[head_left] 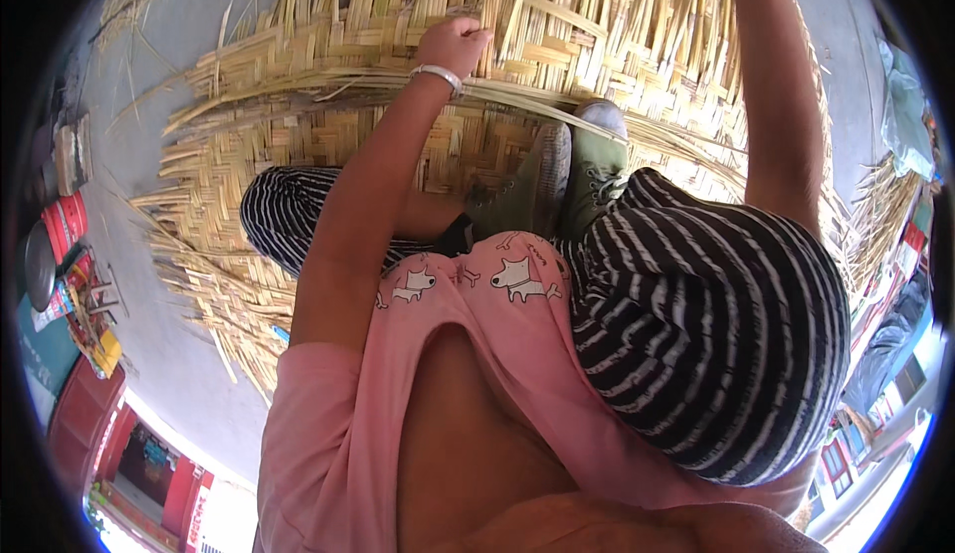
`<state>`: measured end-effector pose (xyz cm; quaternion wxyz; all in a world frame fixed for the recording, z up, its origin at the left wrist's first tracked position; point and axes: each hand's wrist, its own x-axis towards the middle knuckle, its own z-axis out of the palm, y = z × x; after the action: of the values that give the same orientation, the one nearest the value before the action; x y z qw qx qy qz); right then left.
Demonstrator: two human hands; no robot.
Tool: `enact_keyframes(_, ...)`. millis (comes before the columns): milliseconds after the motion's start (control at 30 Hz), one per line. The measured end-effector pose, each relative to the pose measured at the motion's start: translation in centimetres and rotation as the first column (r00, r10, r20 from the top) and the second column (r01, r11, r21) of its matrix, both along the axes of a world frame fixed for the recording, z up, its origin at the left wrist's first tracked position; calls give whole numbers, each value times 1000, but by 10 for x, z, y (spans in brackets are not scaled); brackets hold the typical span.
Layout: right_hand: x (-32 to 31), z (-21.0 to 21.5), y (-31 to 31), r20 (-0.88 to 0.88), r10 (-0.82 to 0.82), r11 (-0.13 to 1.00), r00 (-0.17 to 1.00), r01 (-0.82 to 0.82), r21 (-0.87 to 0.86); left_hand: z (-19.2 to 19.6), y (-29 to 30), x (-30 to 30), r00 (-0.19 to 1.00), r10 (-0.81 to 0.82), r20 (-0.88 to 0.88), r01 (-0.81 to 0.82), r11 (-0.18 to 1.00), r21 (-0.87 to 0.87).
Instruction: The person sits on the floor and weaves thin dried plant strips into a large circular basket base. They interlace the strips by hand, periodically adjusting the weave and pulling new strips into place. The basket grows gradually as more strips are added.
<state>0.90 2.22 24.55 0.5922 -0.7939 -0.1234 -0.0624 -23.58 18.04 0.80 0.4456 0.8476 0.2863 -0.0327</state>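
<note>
A wide mat [279, 145] of straw-coloured split strips in a herringbone weave spreads under and in front of me. My left hand [455, 48], with a pale bracelet at the wrist, rests on its upper middle. The fingers are curled closed against the strips; whatever they may grip is hidden. Long loose strips [328, 84] run crosswise just below that hand. Farther up, many strips [657, 16] stick out lengthwise, not tightly woven. My right forearm reaches up past the top edge at the right, so the right hand is out of the picture.
My green shoes [517, 187] and striped trouser legs [716, 334] are on the mat. Grey floor [129, 175] borders it. On the left are a red container [66, 225] and a dark red chair [80, 409]; on the right lie a strip bundle [885, 205] and a pale plastic bag [905, 115].
</note>
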Motion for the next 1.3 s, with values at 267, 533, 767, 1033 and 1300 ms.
enact_keyframes(267, -131, -188, -6, -200, 758, 495, 621, -747, -444, 24, -19, -20, 991, 41, 129, -62, 985, 159)
enact_keyframes(533, -104, -263, 20, -215, 680, 343, 701, -563, -752, 36, -39, -72, 948, -303, -98, 315, 844, 434)
enact_keyframes(767, -99, -225, 23, -771, 471, 785, 428, -602, 146, 14, -34, -74, 977, -34, -209, 29, 999, -29)
enact_keyframes(1033, -109, -232, 23, -812, 470, 822, 345, -507, 260, 25, -27, -63, 972, 153, -179, -202, 933, -299)
enact_keyframes(1300, -120, -226, 19, -734, 613, 738, 293, -544, 399, 38, -26, -61, 962, 143, -232, -209, 934, -290)
